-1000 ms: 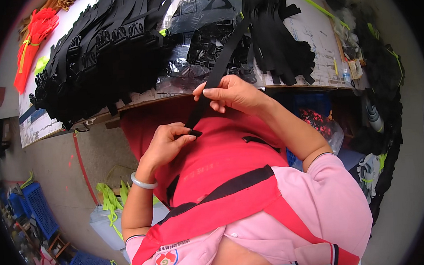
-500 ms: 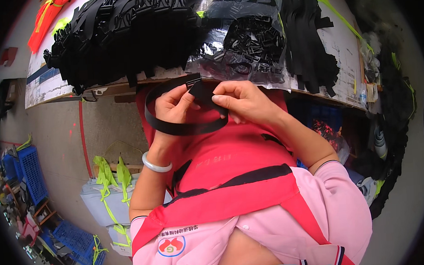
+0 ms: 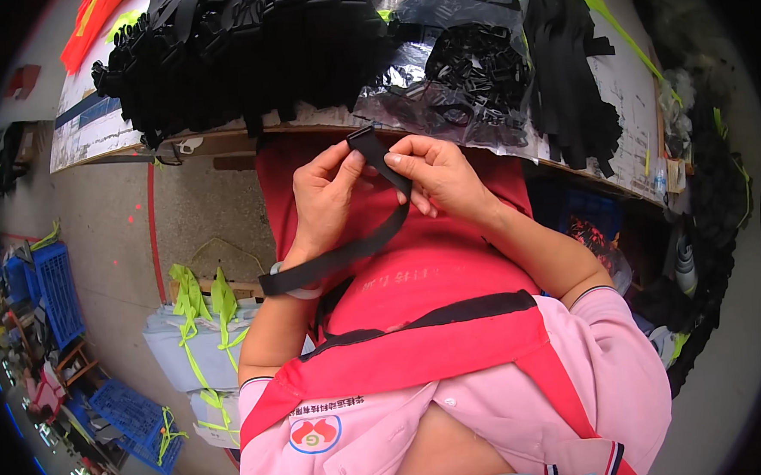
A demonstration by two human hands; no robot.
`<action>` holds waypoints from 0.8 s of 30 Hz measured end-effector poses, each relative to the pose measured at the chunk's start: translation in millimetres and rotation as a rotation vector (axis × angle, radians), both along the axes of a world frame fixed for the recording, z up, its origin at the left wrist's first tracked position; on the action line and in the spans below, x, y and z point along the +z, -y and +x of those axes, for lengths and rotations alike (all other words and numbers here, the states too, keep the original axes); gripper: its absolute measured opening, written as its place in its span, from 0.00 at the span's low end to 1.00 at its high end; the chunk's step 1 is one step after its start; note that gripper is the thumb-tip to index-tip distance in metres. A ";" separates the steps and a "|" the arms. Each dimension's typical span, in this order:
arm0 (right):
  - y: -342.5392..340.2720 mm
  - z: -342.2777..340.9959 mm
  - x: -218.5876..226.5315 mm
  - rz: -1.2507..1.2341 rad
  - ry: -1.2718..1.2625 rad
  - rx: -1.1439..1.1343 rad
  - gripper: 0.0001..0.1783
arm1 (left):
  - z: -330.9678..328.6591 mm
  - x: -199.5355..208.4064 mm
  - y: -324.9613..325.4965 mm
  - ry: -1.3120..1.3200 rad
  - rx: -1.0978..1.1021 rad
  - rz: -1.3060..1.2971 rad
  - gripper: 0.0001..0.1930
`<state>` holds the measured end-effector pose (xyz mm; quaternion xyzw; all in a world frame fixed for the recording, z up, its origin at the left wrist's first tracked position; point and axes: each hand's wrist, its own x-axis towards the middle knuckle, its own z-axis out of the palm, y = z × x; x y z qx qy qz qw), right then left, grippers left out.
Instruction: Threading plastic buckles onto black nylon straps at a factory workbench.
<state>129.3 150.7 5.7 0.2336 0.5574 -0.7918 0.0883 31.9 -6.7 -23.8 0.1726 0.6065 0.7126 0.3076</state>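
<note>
A black webbing strap (image 3: 347, 255) is between my hands, in front of the red apron. At its upper end sits a small black buckle (image 3: 361, 135), close to the table edge. My left hand (image 3: 322, 196) pinches the strap just below the buckle with thumb and fingertips. The fingers of my right hand (image 3: 439, 172) are closed on the strap's right side, where it bends. From there the strap curves down and left, and its loose end lies across my left wrist, over a pale bangle (image 3: 290, 287).
On the table (image 3: 100, 140) lie a big heap of black straps with buckles (image 3: 251, 72), a clear bag of black buckles (image 3: 475, 69) and more black straps (image 3: 566, 81). Blue crates (image 3: 56, 289) and pale bundles tied with yellow-green strips (image 3: 166, 339) stand at the left.
The strap looped around my left hand before; now its free end hangs down over my left wrist. The buckle end has turned upward between my fingers.
</note>
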 end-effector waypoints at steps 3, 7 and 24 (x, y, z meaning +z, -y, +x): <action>6.5 2.5 -4.0 -0.053 -0.014 -0.046 0.12 | 3.4 1.6 1.3 0.053 0.046 0.023 0.12; 15.5 -0.5 -6.4 -0.151 -0.074 -0.144 0.12 | 4.0 -0.1 0.4 -0.351 0.146 -0.044 0.11; 1.8 -9.7 -10.8 0.099 -0.279 -0.042 0.10 | -13.2 0.4 14.2 0.485 -0.102 0.214 0.13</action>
